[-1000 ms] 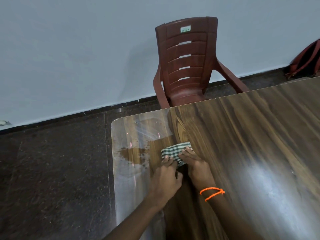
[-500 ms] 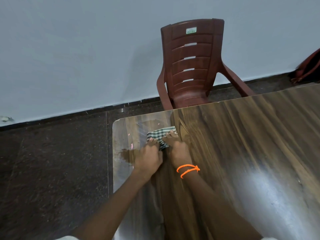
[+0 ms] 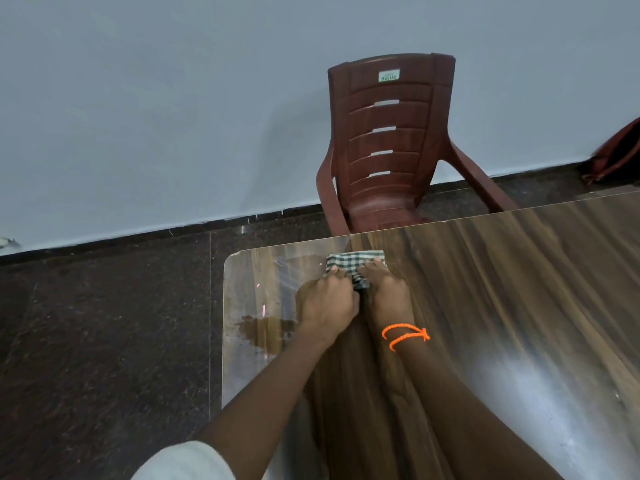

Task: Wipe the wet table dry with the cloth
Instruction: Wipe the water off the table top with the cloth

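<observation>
Head view. Both hands flat, palms down, side by side on the folded checked cloth [image 3: 356, 264] at frame centre, near the far left corner of the desk [image 3: 519, 289]. Left hand [image 3: 329, 303] presses the cloth's left part with fingers spread narrowly; right hand [image 3: 386, 292] presses the right part, fingers together. Neither hand grips; cloth pinned flat under the fingertips, its far edge just short of the desk's far edge. Puddle [image 3: 263, 330] left of the left wrist, apart from the cloth. Orange cord [image 3: 405, 336] on the right wrist. Brown chair [image 3: 391, 143] beyond the desk, upper centre
</observation>
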`<state>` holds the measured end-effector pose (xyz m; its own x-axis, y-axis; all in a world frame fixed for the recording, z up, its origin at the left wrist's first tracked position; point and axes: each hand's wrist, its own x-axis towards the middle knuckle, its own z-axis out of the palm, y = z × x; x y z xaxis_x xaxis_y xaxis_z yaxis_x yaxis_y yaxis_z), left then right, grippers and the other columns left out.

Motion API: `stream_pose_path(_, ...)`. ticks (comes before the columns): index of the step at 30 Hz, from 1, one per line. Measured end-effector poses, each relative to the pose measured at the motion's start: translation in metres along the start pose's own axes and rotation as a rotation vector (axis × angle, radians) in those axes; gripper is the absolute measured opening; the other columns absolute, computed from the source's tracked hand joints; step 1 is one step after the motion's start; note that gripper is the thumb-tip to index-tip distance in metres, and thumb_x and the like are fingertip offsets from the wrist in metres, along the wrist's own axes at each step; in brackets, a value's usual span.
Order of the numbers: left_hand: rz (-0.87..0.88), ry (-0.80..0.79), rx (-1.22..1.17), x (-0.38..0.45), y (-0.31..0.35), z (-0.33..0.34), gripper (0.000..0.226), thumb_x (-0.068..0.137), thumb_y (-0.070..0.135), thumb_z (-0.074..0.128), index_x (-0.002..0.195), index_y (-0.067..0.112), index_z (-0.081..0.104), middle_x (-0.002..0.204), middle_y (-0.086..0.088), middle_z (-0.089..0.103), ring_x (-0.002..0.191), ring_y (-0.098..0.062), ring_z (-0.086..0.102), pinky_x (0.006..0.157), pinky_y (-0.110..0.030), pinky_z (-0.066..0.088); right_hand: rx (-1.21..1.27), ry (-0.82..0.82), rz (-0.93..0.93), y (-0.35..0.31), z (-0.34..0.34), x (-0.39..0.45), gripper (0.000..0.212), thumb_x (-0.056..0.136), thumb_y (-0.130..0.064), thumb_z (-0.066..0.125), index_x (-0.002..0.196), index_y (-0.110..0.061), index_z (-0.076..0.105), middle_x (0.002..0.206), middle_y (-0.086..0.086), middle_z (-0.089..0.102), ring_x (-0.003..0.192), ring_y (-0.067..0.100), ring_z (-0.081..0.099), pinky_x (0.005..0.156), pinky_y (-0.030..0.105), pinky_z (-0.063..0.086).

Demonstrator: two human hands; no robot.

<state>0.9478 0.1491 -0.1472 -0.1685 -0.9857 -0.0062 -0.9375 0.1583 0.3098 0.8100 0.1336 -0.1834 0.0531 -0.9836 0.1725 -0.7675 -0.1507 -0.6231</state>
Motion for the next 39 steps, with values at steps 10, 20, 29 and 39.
stream_pose_path(10,-0.141,-0.001,0.049,-0.022,-0.064,-0.012,0.022,0.089,0.026,0.047,0.098,0.013,0.063,0.105,-0.008,0.061,0.087,-0.032,0.063,0.072,-0.041,0.049,0.061,-0.155,-0.159,-0.043,0.044,0.003,0.049,0.076,0.011,0.051,0.114,-0.014,0.068,0.130,0.007,0.060,0.132,0.019,0.044,0.105,0.033,0.040)
stream_pose_path(20,0.021,-0.026,0.025,0.019,-0.003,-0.009,0.026,0.090,0.020,0.045,0.106,0.012,0.064,0.110,-0.008,0.063,0.089,-0.027,0.065,0.074,-0.039,0.054,-0.007,-0.053,-0.054,0.013,-0.001,0.022,0.046,0.080,0.009,0.054,0.116,-0.015,0.068,0.131,0.006,0.060,0.131,0.019,0.046,0.105,0.028,0.037)
stream_pose_path(29,-0.061,0.000,0.004,0.071,-0.047,-0.017,0.023,0.087,0.020,0.048,0.097,0.012,0.067,0.097,-0.011,0.066,0.085,-0.030,0.063,0.069,-0.038,0.051,-0.023,-0.142,0.029,-0.007,0.027,0.094,0.053,0.074,0.011,0.049,0.114,-0.016,0.070,0.129,0.011,0.060,0.126,0.023,0.052,0.105,0.027,0.035)
stream_pose_path(39,-0.099,0.072,-0.035,0.007,-0.093,-0.013,0.023,0.084,0.022,0.045,0.096,0.011,0.061,0.100,-0.010,0.060,0.087,-0.032,0.061,0.072,-0.042,0.051,0.086,-0.234,-0.086,-0.053,0.058,0.047,0.053,0.075,-0.002,0.037,0.116,-0.014,0.069,0.134,0.013,0.057,0.132,0.023,0.045,0.108,0.038,0.039)
